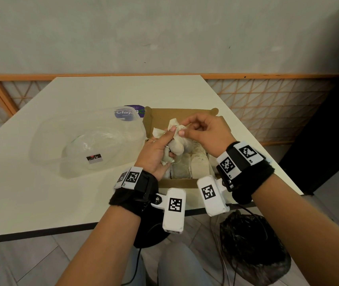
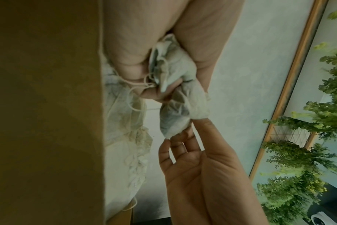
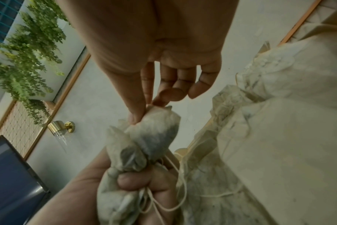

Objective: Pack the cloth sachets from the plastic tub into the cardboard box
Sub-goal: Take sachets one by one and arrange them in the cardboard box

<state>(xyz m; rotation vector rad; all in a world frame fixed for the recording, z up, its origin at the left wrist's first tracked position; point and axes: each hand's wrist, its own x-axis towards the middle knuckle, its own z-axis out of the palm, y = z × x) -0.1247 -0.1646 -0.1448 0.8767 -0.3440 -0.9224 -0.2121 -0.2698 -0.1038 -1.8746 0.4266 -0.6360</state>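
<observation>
Over the open cardboard box (image 1: 164, 117) my left hand (image 1: 156, 150) grips a bunch of off-white cloth sachets (image 1: 174, 141) by their drawstring necks. My right hand (image 1: 203, 131) pinches the top corner of one of these sachets (image 3: 154, 129) between thumb and forefinger; its other fingers are loosely curled. In the left wrist view the held sachets (image 2: 175, 109) hang below the left hand's fist, with the right hand (image 2: 192, 159) touching their end. More sachets (image 1: 187, 164) lie packed inside the box. The clear plastic tub (image 1: 86, 141) stands left of the box and shows no sachets.
A white table (image 1: 40, 193) carries tub and box near its front right part. A round purple-labelled lid (image 1: 134, 110) lies behind the tub. A dark bag (image 1: 251, 240) sits on the floor to the right, below the table edge. An orange lattice rail (image 1: 267, 100) runs behind.
</observation>
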